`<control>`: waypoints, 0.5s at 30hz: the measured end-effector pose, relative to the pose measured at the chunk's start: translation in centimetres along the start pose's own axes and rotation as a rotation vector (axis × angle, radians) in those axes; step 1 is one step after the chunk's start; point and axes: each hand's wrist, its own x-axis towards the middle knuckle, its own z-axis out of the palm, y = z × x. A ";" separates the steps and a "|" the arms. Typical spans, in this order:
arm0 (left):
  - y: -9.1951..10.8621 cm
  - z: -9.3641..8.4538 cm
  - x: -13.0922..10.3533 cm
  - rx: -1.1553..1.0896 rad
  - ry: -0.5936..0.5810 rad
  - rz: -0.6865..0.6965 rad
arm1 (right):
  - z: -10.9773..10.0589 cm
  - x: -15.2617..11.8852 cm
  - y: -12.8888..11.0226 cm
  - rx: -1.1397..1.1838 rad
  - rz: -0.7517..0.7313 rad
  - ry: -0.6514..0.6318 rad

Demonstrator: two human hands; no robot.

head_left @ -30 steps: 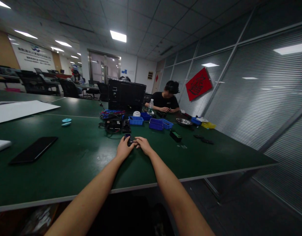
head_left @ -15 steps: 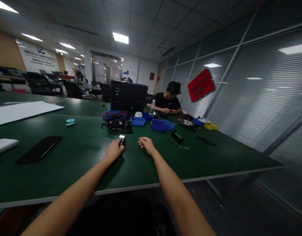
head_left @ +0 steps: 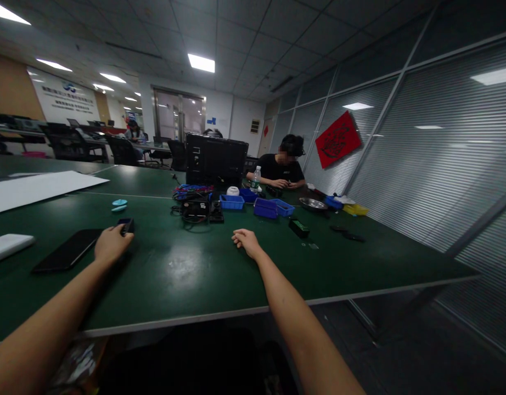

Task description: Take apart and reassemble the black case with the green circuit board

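Note:
My left hand (head_left: 112,244) is closed around a small dark boxy device (head_left: 126,224), which looks like it has a little screen on top. It is at the right end of a black tablet-like slab (head_left: 69,251) lying on the green table (head_left: 203,274). Just beyond that hand sits a light-blue clamshell-like item (head_left: 119,205). My right hand (head_left: 245,242) rests on the tabletop with its fingers curled together, and nothing shows in it.
A white block (head_left: 10,247) and a white sheet (head_left: 43,189) lie on the left. Ahead are a cabled black box (head_left: 195,208), blue trays (head_left: 231,202), a bottle (head_left: 256,176) and a monitor (head_left: 215,159). A person (head_left: 284,164) sits across; a black-green box (head_left: 299,227) stands to the right.
My left hand has moved left with the small device, from near the cabled box to beside the black slab. The device's bright screen face no longer shows. My right hand stayed put.

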 end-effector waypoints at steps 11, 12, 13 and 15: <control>-1.9 0.0 0.2 -0.033 0.082 -0.010 | -0.1 0.3 0.5 -0.015 -0.016 0.005; -1.7 0.1 0.0 -0.032 0.072 0.034 | 0.0 0.3 0.5 -0.019 -0.019 0.005; -1.3 0.2 -0.2 -0.029 0.058 0.079 | 0.0 0.4 0.5 -0.023 -0.022 0.005; -0.3 0.4 -0.8 -0.019 0.033 0.154 | 0.0 0.4 0.4 -0.036 -0.027 0.008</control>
